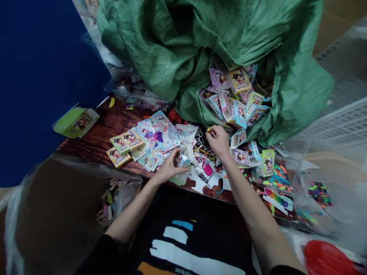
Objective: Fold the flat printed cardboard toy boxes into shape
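Observation:
My left hand (171,166) holds a small open carton (185,154) upright near the table's front edge, thumb and fingers around its sides. To its right, my right hand (218,142) pinches a tiny yellow item (208,130) above a pile of black and white small parts (200,139). Printed cards (156,133) lie heaped left of the carton. Three closed small boxes (123,147) sit left of the cards. Pink and white cut-outs (205,168) are spread just right of my left hand.
A large green sack (172,49) spills small cartons (239,110) behind my hands. A green display box (77,121) stands at the table's left. Colourful pieces in clear bags (279,177) lie right. A lined box (46,214) is at lower left, white crates (341,118) at right.

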Action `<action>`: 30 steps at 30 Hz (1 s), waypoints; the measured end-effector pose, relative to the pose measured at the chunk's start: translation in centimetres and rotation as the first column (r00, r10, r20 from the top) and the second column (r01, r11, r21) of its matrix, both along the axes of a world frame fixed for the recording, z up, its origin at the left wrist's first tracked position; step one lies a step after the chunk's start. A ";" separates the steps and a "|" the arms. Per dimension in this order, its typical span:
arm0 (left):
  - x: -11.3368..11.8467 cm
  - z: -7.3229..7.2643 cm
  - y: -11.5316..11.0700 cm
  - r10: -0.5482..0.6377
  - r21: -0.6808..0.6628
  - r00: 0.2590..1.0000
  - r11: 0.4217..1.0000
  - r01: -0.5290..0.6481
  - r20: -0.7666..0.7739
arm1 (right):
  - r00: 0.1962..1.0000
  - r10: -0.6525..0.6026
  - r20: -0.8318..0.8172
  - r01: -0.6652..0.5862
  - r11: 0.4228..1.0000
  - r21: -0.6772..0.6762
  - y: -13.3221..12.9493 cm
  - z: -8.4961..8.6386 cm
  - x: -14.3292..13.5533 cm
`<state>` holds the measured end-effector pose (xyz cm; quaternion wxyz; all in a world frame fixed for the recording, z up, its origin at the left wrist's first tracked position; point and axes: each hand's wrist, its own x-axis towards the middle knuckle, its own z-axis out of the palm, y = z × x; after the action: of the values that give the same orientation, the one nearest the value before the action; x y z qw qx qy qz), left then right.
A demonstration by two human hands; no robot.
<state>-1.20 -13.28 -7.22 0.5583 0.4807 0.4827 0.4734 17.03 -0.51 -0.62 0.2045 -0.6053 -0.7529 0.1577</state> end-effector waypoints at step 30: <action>2.7 0.9 -2.2 0.083 0.189 0.867 0.982 0.013 -0.492 | 0.658 -0.012 -0.753 -0.351 0.880 -0.321 -10.2 3.8 0.9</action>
<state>1.52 -15.44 -6.28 0.3591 0.6273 0.5726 0.3868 17.94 -10.66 3.19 0.3314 -0.4442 -0.6046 0.5721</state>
